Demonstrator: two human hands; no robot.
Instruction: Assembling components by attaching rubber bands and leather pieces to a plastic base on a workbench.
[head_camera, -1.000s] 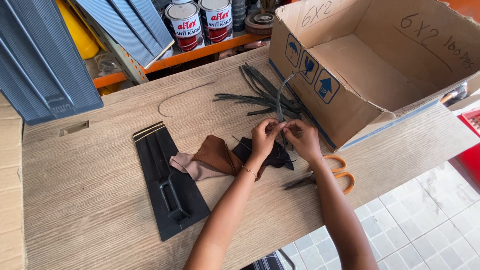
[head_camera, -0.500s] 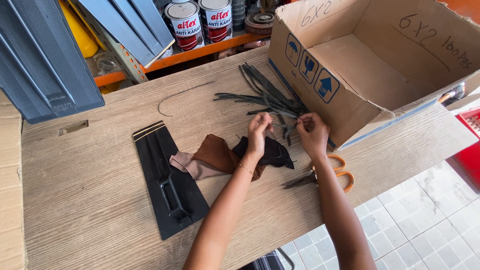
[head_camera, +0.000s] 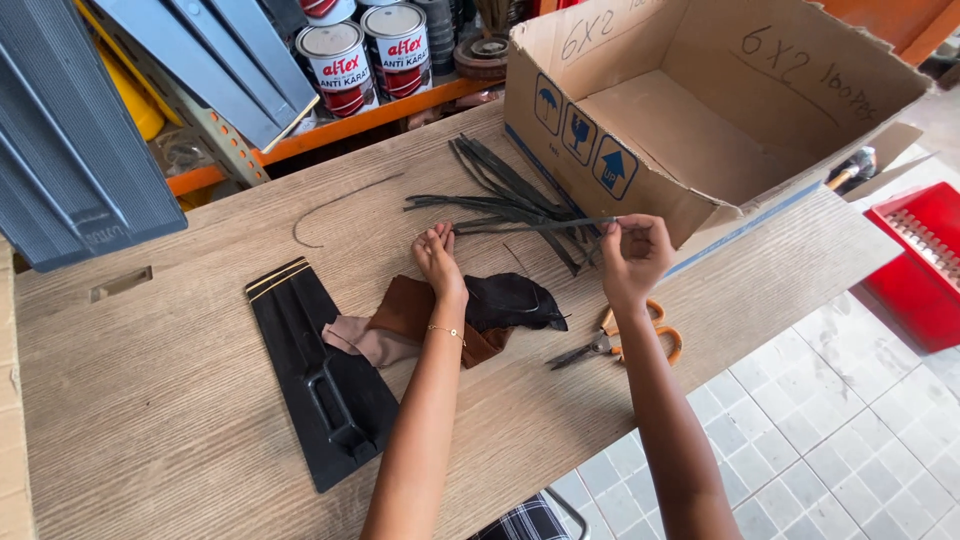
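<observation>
wooden table (head_camera: 150, 400) | cardboard box (head_camera: 700, 130) | scissors (head_camera: 620, 345) | leather scraps (head_camera: 450, 315) | black strips (head_camera: 510, 200) | black plate (head_camera: 325, 385)

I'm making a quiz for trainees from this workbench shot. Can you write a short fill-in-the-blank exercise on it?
1. The left hand and right hand stretch a dark ____ between them.
2. The scissors have ____ handles.
3. The cardboard box lies on its ____.

Missing words: strip; orange; side
</observation>
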